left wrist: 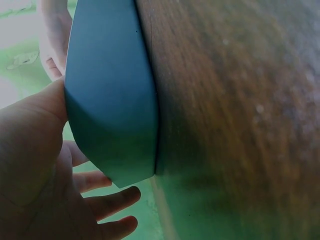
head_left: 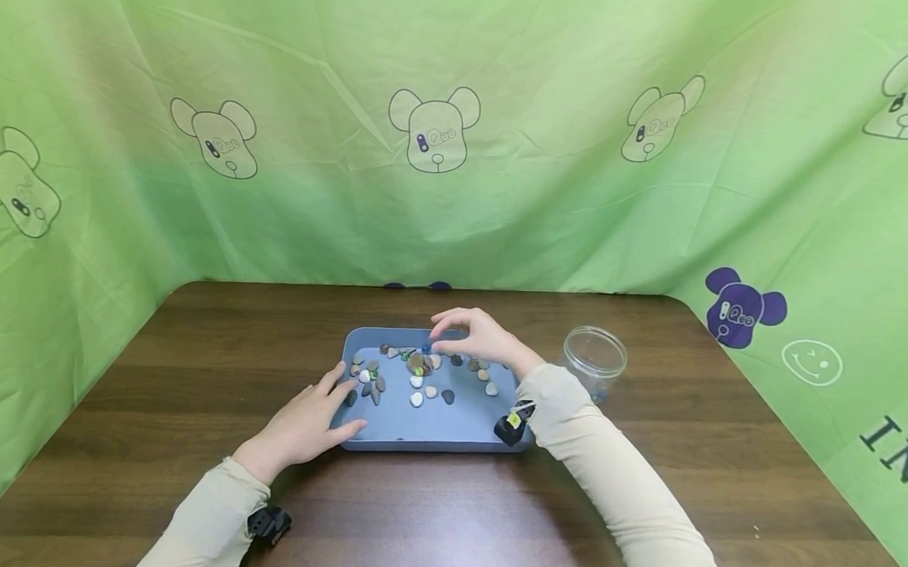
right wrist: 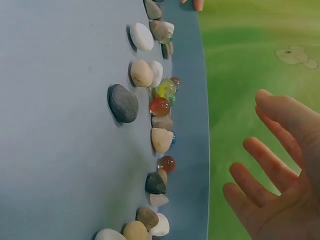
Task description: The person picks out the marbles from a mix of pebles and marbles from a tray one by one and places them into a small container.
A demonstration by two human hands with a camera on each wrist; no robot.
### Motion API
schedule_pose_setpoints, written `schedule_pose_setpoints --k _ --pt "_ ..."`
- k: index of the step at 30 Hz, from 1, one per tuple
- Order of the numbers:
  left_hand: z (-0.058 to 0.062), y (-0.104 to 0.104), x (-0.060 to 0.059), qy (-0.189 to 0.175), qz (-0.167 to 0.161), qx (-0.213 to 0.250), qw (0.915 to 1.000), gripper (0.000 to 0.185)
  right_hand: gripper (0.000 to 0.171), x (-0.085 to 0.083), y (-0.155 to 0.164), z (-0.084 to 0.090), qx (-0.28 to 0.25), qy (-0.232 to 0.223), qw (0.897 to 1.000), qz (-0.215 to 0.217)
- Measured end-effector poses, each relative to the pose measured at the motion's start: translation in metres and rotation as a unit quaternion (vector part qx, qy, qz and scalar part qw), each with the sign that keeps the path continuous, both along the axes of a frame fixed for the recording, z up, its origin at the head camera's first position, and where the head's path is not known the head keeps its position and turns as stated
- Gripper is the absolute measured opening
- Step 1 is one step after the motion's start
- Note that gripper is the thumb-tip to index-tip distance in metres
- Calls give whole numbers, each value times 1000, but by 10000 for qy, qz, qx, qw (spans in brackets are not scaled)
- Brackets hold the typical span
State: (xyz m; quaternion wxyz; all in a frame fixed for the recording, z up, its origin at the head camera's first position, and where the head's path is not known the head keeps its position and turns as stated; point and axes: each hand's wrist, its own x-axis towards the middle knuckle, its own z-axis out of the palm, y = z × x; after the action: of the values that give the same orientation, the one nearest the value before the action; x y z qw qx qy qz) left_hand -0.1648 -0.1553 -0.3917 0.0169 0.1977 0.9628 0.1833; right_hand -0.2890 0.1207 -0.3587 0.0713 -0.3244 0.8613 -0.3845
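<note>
A blue-grey rectangular tray (head_left: 449, 427) holds pebbles and glass marbles, mostly along its far side and left end. My left hand (head_left: 304, 420) rests at the tray's near left corner, fingers loosely extended across the rim. Over the far rim my right hand (head_left: 484, 338) hovers, its thumb and index finger apart. Near that thumb shows a blue marble (head_left: 426, 348). In the right wrist view the fingers are spread with nothing between them, and a red-orange marble (right wrist: 160, 106), a yellow-green marble (right wrist: 165, 88) and a dark pebble (right wrist: 123, 103) lie in the tray.
A clear round jar (head_left: 595, 353) stands right of the tray, beside the right forearm, with a few bluish things at its bottom. The brown wooden table (head_left: 219, 350) meets a green printed cloth (head_left: 313, 220) at the back and sides.
</note>
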Motion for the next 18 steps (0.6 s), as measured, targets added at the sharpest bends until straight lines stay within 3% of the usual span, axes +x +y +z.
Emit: schedule_pose_setpoints --k 18 --pt "-2 0 -2 -15 21 -25 10000 62 17 -11 -12 -9 232 -637 9965 486"
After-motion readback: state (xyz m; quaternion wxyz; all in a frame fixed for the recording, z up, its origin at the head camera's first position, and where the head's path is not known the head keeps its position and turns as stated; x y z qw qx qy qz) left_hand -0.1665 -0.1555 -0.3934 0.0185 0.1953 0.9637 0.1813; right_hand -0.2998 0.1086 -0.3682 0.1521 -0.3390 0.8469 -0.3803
